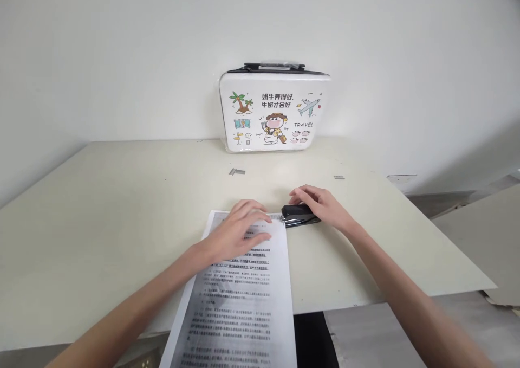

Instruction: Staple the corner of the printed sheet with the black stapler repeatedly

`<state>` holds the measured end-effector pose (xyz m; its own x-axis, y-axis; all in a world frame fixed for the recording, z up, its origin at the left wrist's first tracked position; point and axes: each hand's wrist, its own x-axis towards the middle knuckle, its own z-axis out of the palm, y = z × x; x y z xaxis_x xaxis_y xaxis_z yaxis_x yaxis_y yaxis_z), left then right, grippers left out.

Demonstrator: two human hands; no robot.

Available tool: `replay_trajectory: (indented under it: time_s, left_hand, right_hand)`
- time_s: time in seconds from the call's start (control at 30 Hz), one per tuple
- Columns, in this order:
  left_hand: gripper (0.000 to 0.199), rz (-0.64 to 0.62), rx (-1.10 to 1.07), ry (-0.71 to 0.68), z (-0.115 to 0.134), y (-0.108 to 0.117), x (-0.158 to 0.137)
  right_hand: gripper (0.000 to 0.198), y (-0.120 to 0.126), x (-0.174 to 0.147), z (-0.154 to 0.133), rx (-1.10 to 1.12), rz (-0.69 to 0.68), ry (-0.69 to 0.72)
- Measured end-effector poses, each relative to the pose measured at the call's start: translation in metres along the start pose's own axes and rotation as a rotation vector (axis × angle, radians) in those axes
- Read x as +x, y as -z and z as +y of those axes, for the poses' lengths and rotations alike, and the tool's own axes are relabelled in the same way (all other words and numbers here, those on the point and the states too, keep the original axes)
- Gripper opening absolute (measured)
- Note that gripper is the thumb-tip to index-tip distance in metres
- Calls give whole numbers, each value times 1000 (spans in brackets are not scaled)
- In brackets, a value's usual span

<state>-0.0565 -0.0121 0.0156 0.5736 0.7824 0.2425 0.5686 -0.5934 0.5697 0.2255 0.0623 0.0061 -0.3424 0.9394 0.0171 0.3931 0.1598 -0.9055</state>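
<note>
Printed sheets of paper (pixel 239 297) lie on the table, with their lower end reaching past its front edge. Across the upper part of the paper rests my left hand (pixel 239 230), open, its fingers spread and slightly bent. A black stapler (pixel 301 214) lies flat at the paper's top right corner, and its jaw end meets that corner. My right hand (pixel 323 205) grips the stapler's rear end from the right. Some of its fingers are hidden behind the stapler.
A white cartoon-printed case (pixel 276 110) with a black handle stands at the back against the wall. Small strips of staples (pixel 238 172) lie before it, with another staple strip (pixel 339 178) farther right. The pale table (pixel 101 221) has its front edge near me.
</note>
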Motion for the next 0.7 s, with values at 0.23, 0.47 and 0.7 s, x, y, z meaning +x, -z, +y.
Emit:
replay_trajectory:
  time_s: [0.23, 0.47, 0.7]
  left_hand:
    - [54, -187, 143, -195, 2, -12, 0]
    - [56, -123, 221, -129, 4, -31, -10]
    - [52, -69, 258, -68, 5, -40, -13]
  right_hand:
    - [60, -11, 1, -45, -375, -77, 5]
    - [63, -32, -6, -61, -609, -153, 2]
    - [65, -39, -5, -62, -686, -146, -48]
